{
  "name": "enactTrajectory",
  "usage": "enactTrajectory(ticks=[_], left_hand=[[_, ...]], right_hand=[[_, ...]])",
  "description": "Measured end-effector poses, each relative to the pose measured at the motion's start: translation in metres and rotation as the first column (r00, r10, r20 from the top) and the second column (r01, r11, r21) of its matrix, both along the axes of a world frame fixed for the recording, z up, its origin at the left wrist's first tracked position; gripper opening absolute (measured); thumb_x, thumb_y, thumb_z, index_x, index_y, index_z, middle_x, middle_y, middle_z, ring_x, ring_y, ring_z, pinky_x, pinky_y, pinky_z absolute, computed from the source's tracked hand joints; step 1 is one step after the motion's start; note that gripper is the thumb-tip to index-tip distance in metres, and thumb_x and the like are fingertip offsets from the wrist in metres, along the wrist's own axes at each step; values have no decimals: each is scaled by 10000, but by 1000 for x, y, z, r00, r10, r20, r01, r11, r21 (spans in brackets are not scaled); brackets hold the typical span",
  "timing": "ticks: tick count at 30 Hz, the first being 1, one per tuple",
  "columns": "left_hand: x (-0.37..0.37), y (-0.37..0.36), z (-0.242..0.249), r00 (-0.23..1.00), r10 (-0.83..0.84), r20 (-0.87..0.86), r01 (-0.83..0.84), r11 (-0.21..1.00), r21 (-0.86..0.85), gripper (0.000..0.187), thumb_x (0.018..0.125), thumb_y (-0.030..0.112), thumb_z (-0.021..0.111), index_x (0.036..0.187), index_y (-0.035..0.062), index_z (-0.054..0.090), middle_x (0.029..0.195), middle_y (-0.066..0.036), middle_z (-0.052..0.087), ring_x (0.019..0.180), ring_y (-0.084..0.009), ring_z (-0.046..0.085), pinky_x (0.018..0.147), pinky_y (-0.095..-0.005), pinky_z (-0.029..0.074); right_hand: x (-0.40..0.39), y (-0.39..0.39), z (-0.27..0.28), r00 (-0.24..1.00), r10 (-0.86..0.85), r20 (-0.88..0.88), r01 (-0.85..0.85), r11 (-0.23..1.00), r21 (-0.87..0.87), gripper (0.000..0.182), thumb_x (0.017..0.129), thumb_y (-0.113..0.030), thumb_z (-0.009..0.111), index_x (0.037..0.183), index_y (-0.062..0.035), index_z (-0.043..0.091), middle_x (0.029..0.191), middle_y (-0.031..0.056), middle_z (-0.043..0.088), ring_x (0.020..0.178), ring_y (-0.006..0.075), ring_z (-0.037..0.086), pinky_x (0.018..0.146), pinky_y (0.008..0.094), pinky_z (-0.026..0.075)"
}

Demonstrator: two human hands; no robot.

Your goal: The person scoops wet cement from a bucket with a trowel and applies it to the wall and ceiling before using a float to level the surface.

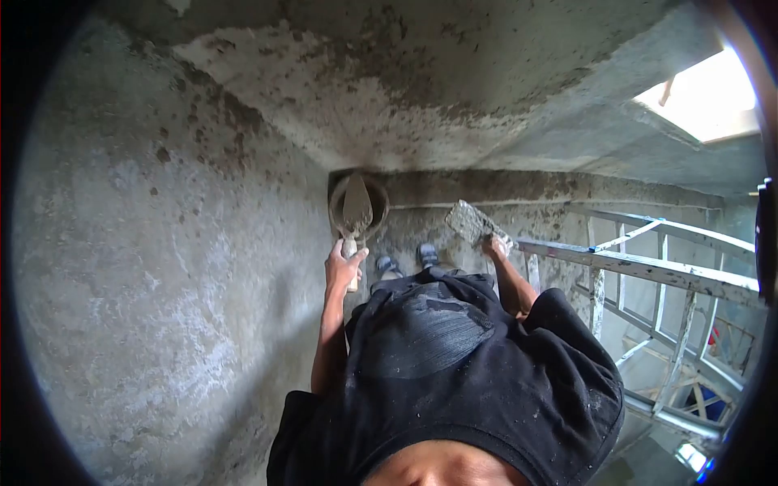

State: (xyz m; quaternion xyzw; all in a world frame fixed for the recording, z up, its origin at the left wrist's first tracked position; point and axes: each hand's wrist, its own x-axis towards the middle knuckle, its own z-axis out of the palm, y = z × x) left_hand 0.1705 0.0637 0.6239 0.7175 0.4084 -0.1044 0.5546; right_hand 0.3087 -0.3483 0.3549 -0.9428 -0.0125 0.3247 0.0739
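Observation:
My left hand (344, 266) is wrapped round the pale handle of a pointed trowel (356, 202). The trowel's blade lies over a round bucket (382, 206) in the corner, with some grey mortar near the base of the blade. What the bucket holds is mostly hidden. Out to the right, my right hand (497, 245) grips a rectangular plastering float (468, 222) whose upper face is coated in rough grey mortar. The float is apart from the wall and the bucket.
A paint-spattered metal scaffold frame (640, 263) stands on the right, close to my right arm. A rough grey wall (146, 283) rises on my left, and a mortar-splashed wall (348, 105) stands ahead. Bright light enters through an opening (705, 97) at upper right.

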Motion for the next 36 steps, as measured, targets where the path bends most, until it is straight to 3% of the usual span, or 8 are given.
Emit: enactTrajectory(ticks=[2, 13, 19, 20, 23, 25, 28, 36], left_hand=[[-3, -10, -2, 998, 29, -58, -28, 1000, 10, 541, 707, 245, 729, 1136, 13, 496, 687, -106, 600, 426, -150, 542, 389, -290, 454], [6, -75, -132, 930, 143, -339, -192, 974, -117, 657, 772, 269, 678, 1271, -11, 353, 670, -114, 578, 375, -150, 514, 340, -290, 428], [1, -106, -278, 929, 38, -369, -109, 979, -174, 566, 758, 299, 685, 1180, -1, 456, 627, -115, 596, 390, -161, 550, 359, -293, 451], [-13, -112, -310, 925, 19, -379, -97, 977, -188, 566, 758, 299, 685, 1180, -1, 456, 627, -115, 596, 390, -161, 550, 359, -293, 451], [-47, -134, -415, 950, -139, -279, 164, 984, 67, 517, 779, 329, 655, 1164, 34, 476, 686, -120, 615, 485, -194, 595, 462, -343, 474], [-3, -142, -396, 891, -134, -434, 76, 986, -147, 509, 788, 326, 640, 1173, 40, 471, 706, -117, 613, 574, -226, 608, 541, -361, 473], [-15, -157, -456, 955, -95, -280, 51, 986, -161, 372, 782, 155, 652, 1086, -3, 508, 754, -69, 585, 510, -130, 528, 426, -273, 425], [4, -150, -504, 923, -218, -318, 126, 950, -287, 467, 796, 126, 629, 1212, 17, 448, 842, -64, 583, 580, -93, 512, 470, -236, 423]], right_hand=[[-14, -18, -57, 938, 63, 340, -30, 994, -104, 365, 714, -428, 572, 801, -83, 652, 727, 151, 629, 730, 289, 623, 619, 418, 478], [-18, -2, -136, 971, -34, -237, 58, 994, 97, 420, 747, -499, 554, 864, -103, 628, 838, 110, 639, 822, 301, 611, 659, 434, 451], [11, 24, -207, 949, 70, 307, -72, 997, -6, 424, 784, -429, 567, 734, -11, 620, 626, 170, 574, 621, 292, 599, 511, 415, 438], [50, 29, -172, 796, -415, -442, 550, 799, 242, 493, 801, -480, 551, 754, 3, 634, 596, 210, 562, 603, 309, 599, 497, 418, 442], [50, -46, -309, 979, -86, 186, 60, 988, 140, 351, 811, -324, 548, 1023, -49, 599, 558, 59, 433, 483, 217, 446, 408, 355, 331], [78, -103, -367, 277, 824, 495, -366, 566, -738, 316, 791, -183, 515, 1083, -78, 581, 563, 21, 387, 498, 207, 400, 433, 361, 324], [152, -172, -405, 894, 355, 272, -211, 871, -443, 223, 765, -134, 508, 978, -87, 557, 620, 78, 537, 560, 261, 551, 443, 414, 379], [273, -239, -477, 881, 1, 473, 155, 944, -290, 414, 814, -435, 494, 810, -46, 635, 784, 145, 636, 736, 255, 628, 600, 380, 472]])
